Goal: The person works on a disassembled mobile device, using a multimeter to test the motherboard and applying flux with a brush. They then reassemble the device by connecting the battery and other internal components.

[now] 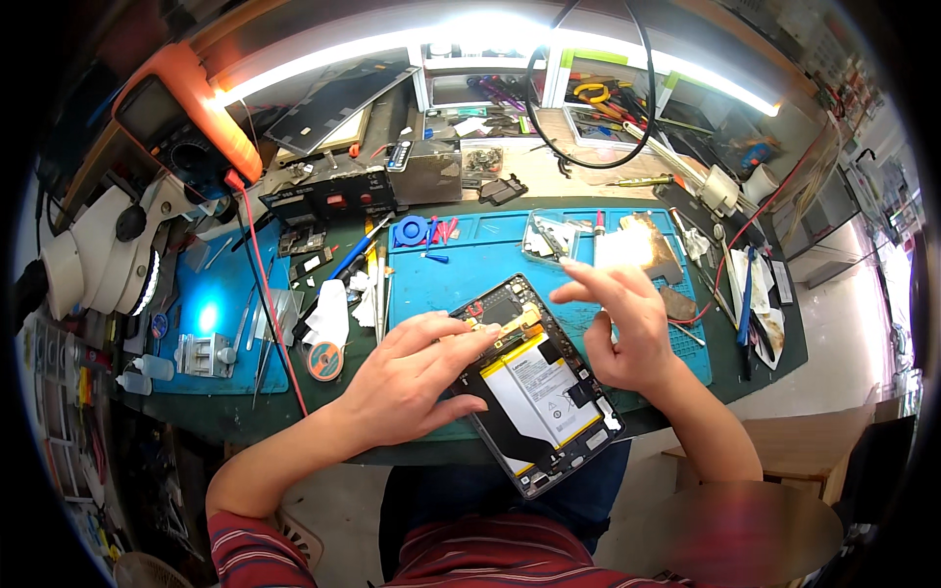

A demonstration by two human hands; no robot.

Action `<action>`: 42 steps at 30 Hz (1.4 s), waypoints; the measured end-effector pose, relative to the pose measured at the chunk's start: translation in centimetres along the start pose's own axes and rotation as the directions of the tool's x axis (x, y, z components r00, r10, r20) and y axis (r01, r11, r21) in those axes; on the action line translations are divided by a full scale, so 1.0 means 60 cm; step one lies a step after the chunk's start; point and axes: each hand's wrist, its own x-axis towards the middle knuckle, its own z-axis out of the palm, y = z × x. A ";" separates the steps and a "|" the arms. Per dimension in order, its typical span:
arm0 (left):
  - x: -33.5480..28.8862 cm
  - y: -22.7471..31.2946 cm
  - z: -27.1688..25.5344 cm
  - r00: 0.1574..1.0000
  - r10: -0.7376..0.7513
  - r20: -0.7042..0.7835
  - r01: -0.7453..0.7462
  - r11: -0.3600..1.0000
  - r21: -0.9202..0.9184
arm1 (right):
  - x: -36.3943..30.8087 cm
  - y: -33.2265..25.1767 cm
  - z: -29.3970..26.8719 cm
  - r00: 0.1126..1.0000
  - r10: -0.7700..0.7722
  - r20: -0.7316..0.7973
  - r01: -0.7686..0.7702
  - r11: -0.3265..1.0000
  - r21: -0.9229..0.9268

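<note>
left hand [417, 370] on an opened tablet [544, 392] at lower centre, thumb and fingers apart — right hand [632, 328] near its right edge, fingers also apart

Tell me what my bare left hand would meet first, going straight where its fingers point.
Your left hand would probably meet the flat gold-coloured strip inside the opened black rectangular tablet; depth is unclear, so it may be touching it.

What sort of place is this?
Probably an electronics repair workshop: an opened tablet-like device shows its battery, an orange multimeter stands at the upper left, and below it is what looks like a white microscope.
</note>
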 end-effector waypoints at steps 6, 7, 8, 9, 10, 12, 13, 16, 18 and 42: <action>0.006 0.005 0.023 1.000 -0.003 0.008 0.002 0.997 0.072 | -0.026 0.002 0.008 0.996 -0.001 0.093 -0.001 1.000 0.015; 0.009 0.006 0.025 1.000 0.003 -0.013 -0.002 0.995 0.104 | -0.025 0.002 0.010 0.995 0.008 0.099 -0.010 1.000 0.018; 0.013 0.006 0.026 1.000 -0.003 -0.016 0.004 0.995 0.095 | -0.025 0.003 0.013 0.994 0.017 0.105 -0.019 1.000 0.021; 0.017 0.005 0.027 1.000 -0.009 -0.019 0.011 0.996 0.086 | -0.025 0.004 0.015 0.994 0.025 0.111 -0.028 0.999 0.024; 0.021 0.004 0.027 1.000 -0.019 -0.023 0.021 0.997 0.080 | -0.025 0.004 0.015 0.992 0.029 0.126 -0.033 0.999 0.025; 0.032 0.003 0.031 1.000 -0.001 -0.030 0.004 0.995 0.098 | -0.028 0.005 0.019 0.990 -0.006 0.139 0.007 1.000 -0.008; 0.035 0.003 0.033 0.999 0.009 -0.031 -0.006 0.995 0.104 | -0.031 0.004 0.022 0.989 -0.020 0.146 0.024 0.999 -0.024; 0.041 -0.001 0.031 1.000 0.002 -0.001 -0.002 0.993 0.121 | -0.032 0.004 0.028 0.992 -0.007 0.128 0.013 0.999 -0.043; 0.042 0.000 0.033 1.000 -0.001 0.008 0.000 0.994 0.111 | -0.033 0.004 0.031 0.994 -0.002 0.110 0.006 0.999 -0.038; 0.052 0.008 0.039 0.999 0.016 0.032 -0.020 0.988 0.150 | -0.071 -0.014 -0.014 0.985 0.002 0.175 0.025 0.988 -0.154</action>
